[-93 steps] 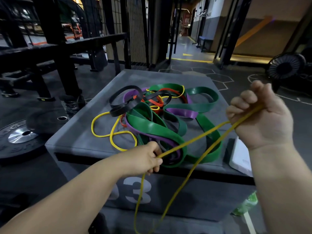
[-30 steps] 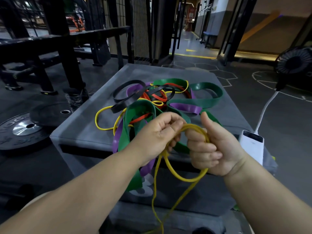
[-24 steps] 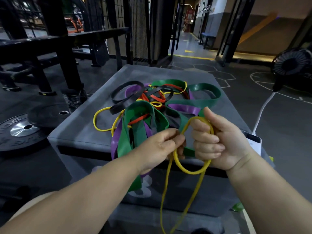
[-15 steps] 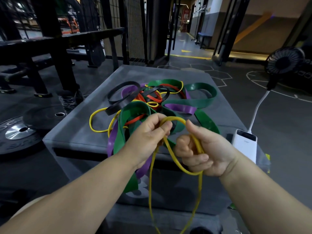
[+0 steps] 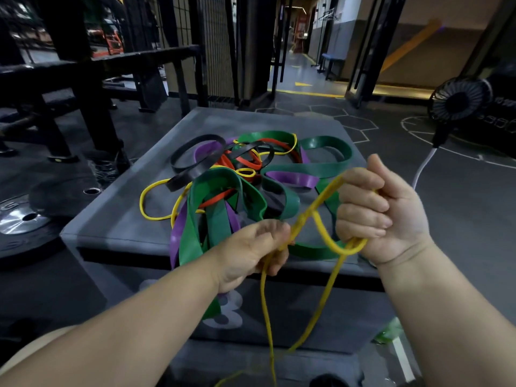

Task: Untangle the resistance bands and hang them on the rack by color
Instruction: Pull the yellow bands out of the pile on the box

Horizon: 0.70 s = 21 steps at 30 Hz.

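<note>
Left hand (image 5: pixel 255 248) pinches the thin yellow band (image 5: pixel 321 200) at its twist, right hand (image 5: pixel 381 216) curls round the loop, lower centre; the tangle (image 5: pixel 223 191) lies above on the box (image 5: pixel 251 121). Limp, stretchy, probably light; hold near the twist.

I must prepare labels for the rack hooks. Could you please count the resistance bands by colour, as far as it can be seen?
Minimum counts; overlaps hide the rest:
Yellow: 2 (held yellow band, piled yellow band)
Green: 2 (bright green band, dark green band)
Purple band: 1
Red band: 1
Black band: 1
Total: 7
</note>
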Available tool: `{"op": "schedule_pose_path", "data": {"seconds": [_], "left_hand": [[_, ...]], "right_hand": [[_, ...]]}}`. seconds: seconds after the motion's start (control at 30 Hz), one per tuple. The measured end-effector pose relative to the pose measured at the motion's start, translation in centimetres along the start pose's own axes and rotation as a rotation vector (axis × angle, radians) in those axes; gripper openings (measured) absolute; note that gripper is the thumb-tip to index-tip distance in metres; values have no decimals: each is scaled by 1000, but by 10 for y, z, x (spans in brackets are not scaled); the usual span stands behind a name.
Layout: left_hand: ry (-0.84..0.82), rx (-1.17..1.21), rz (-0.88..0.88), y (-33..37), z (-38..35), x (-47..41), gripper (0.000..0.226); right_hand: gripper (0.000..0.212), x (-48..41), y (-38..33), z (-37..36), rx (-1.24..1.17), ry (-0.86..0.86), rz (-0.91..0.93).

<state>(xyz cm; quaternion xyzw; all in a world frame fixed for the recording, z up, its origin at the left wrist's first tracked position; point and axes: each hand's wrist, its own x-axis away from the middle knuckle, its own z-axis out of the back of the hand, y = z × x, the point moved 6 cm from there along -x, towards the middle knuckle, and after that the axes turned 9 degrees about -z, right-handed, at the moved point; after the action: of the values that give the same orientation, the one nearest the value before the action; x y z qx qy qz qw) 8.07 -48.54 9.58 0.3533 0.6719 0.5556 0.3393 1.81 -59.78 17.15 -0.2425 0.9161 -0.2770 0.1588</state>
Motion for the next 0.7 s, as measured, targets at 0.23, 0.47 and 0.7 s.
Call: {"op": "schedule_pose_path", "data": {"seconds": [0.23, 0.47, 0.7], "left_hand": [[-136, -543, 251, -42, -2, 6, 15], [-37, -656, 200, -41, 2, 0, 3], [0, -715, -173, -2, -9, -3, 21]], "right_hand": [[34, 24, -41, 4, -39, 14, 259], [24, 52, -67, 30, 136, 407, 553], [15, 39, -45, 47, 352, 860, 485]]}}
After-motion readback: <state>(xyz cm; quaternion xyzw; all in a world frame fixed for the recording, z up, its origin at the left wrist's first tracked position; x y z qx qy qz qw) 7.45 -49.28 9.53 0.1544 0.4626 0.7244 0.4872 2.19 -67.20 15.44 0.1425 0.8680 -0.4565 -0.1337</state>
